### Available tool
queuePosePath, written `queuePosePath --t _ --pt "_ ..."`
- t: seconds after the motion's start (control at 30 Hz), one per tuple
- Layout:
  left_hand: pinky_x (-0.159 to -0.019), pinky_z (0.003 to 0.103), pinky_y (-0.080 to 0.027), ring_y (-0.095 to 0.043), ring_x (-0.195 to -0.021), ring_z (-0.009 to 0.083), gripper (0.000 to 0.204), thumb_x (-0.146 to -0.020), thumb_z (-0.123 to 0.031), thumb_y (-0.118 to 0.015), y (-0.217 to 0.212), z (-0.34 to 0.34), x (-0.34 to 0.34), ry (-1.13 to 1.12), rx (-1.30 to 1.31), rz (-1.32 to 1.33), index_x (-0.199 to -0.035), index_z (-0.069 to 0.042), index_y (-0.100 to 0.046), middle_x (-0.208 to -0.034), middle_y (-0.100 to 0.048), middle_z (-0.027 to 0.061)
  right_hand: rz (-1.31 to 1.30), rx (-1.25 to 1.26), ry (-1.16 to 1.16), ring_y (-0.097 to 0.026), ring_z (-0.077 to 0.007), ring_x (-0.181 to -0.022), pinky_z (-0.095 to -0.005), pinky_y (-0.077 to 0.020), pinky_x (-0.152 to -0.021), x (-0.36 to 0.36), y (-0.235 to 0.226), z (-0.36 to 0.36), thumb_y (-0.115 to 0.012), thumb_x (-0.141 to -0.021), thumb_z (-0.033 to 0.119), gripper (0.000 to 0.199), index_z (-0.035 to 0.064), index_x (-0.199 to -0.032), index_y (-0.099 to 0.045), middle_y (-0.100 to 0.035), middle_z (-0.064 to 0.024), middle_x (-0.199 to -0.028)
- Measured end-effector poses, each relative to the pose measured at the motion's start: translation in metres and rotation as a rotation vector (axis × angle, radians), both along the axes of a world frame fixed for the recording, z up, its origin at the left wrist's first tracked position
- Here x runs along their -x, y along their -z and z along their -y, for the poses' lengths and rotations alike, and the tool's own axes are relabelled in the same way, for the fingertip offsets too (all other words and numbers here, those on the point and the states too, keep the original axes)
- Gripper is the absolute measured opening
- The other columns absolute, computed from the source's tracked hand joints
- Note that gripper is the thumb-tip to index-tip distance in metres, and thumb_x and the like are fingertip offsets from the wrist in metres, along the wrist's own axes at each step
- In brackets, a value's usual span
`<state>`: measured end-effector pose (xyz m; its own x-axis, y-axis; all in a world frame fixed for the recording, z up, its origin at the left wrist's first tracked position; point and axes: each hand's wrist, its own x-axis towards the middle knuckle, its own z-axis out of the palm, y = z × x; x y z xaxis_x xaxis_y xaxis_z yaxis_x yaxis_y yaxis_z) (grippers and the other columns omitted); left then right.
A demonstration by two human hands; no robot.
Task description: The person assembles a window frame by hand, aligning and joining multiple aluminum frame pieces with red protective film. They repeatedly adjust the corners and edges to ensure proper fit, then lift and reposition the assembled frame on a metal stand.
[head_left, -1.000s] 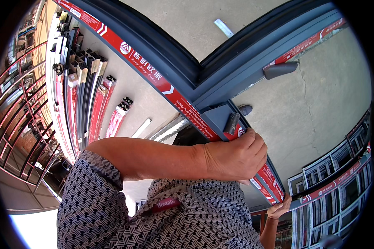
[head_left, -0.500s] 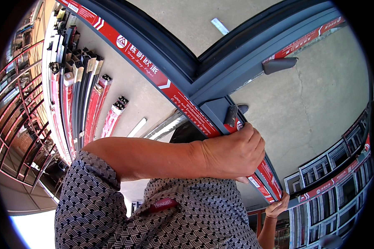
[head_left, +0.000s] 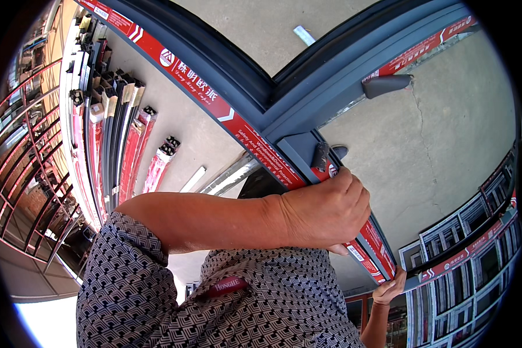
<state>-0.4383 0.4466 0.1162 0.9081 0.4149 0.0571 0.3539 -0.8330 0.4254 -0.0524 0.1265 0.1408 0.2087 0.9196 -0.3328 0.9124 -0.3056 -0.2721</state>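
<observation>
A large dark grey window frame (head_left: 261,119), with red printed film along its bars, stretches in front of me. My left hand (head_left: 327,211) reaches across from the left, closed around a film-covered bar below the frame's corner; its palm side is hidden. Farther down the same bar, at its lower right end, my right hand (head_left: 390,287) is wrapped around the edge. Just above my left hand sit a grey corner piece (head_left: 296,149) and a short dark lever-like part (head_left: 320,156). A dark grey handle (head_left: 387,86) sticks out from the right-hand bar.
Bundles of long profiles (head_left: 117,133), some in red film, lie on the floor at left beside a red metal rack (head_left: 26,151). More frames (head_left: 458,290) are stacked at lower right. A pale strip (head_left: 304,35) lies on the concrete floor (head_left: 383,168).
The window frame has shifted very slightly left in the view. Both hands keep nearly the same places on the bar.
</observation>
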Motion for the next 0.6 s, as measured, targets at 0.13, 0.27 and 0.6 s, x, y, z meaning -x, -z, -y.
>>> queuePosePath --t 0.13,0.27,0.6 --pt "-0.092 0.047 -0.053 -0.068 -0.09 0.0288 0.08 -0.081 -0.08 -0.072 0.001 0.0 0.0 -0.005 0.014 0.002 -0.092 -0.001 -0.074 -0.088 -0.068 0.0093 -0.004 -0.019 -0.019 -0.066 -0.0478 -0.087 -0.0547 -0.052 -0.078 0.005 0.001 -0.005 -0.025 -0.114 0.058 0.074 -0.0053 -0.114 -0.063 -0.062 -0.0255 -0.096" --pt "-0.091 0.04 -0.051 -0.067 -0.093 0.0274 0.078 -0.083 -0.079 -0.071 -0.001 -0.003 0.002 -0.001 0.011 -0.024 -0.097 -0.002 -0.072 -0.093 -0.067 0.0091 -0.006 -0.011 -0.031 -0.066 -0.0478 -0.088 -0.0543 -0.0527 -0.079 0.004 0.0 -0.007 -0.025 -0.115 0.056 0.072 -0.005 -0.115 -0.063 -0.063 -0.0255 -0.097" --pt "-0.09 0.046 -0.054 -0.067 -0.085 0.0283 0.077 -0.081 -0.078 -0.074 0.002 -0.002 0.001 -0.012 0.025 0.004 -0.092 -0.002 -0.074 -0.086 -0.067 0.0093 0.015 0.031 -0.031 -0.07 -0.0413 -0.092 -0.0493 -0.0556 -0.081 -0.005 0.003 0.002 -0.022 -0.115 0.063 0.079 -0.0038 -0.116 -0.064 -0.064 -0.0226 -0.1"
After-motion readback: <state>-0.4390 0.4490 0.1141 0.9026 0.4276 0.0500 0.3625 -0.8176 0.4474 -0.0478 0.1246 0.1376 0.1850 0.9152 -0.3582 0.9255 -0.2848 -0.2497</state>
